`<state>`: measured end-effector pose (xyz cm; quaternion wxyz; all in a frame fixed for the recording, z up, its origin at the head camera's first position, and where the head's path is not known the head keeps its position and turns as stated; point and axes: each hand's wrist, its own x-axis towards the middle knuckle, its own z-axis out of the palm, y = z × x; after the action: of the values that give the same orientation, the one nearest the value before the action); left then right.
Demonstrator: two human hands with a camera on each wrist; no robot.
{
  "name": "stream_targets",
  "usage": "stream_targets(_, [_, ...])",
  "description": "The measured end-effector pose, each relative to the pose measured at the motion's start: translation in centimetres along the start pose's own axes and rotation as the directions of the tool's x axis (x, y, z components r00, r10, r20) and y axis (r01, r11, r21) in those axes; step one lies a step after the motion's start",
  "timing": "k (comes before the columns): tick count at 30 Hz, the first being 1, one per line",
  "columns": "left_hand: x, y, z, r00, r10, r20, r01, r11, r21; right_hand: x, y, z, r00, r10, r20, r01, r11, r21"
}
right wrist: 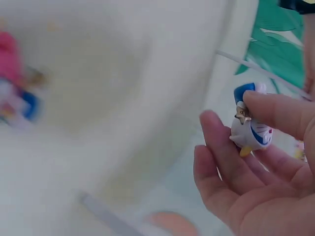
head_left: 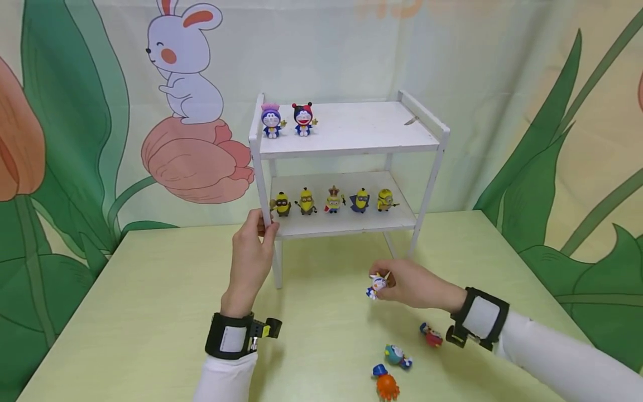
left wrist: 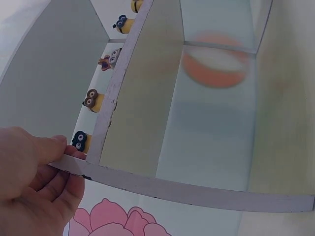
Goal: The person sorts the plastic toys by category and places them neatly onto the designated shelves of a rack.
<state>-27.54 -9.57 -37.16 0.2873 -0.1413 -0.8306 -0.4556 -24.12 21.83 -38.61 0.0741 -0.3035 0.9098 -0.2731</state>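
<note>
My left hand [head_left: 249,257] grips the front left leg of a white two-tier shelf [head_left: 346,148] at the lower board. In the left wrist view the thumb [left wrist: 49,149] lies on one side of that leg, with fingers curled behind it. Over the table in front of the shelf, my right hand [head_left: 419,286] pinches a small white and blue figurine [head_left: 375,287]. Seen from the right wrist, the figurine [right wrist: 250,132] sits between the thumb and fingers, showing a blue part and a small yellow piece.
Two blue cat figurines [head_left: 303,120] stand at the top board's left end. Several yellow minion figurines [head_left: 334,201] line the lower board. On the table [head_left: 166,312] lie a red figurine [head_left: 432,335], a teal figurine [head_left: 397,356] and an orange figurine with a blue hat [head_left: 387,385].
</note>
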Motion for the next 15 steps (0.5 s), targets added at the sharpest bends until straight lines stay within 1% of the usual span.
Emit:
stream_targets(5, [-0.1, -0.1, 0.0, 1.000, -0.003, 0.003, 0.003, 1.000, -0.011, 0.7, -3.2, -3.1, 1.000, -0.017, 0.024, 0.018, 1.000, -0.024])
stream_targets(8, [-0.1, -0.1, 0.1, 1.000, -0.006, 0.011, 0.006, 1.000, -0.015, 0.8, -5.0, -5.1, 0.999, -0.041, 0.017, 0.041, 0.998, -0.041])
stream_targets(11, [-0.1, -0.1, 0.1, 1.000, -0.006, 0.011, 0.006, 1.000, -0.013, 0.8, -6.8, -7.4, 0.997, -0.074, -0.012, 0.073, 0.995, -0.074])
stream_targets(15, [0.0, -0.1, 0.0, 1.000, 0.001, 0.000, -0.001, 1.000, -0.010, 0.8, -9.0, -10.8, 0.984, -0.155, -0.087, 0.144, 0.983, -0.114])
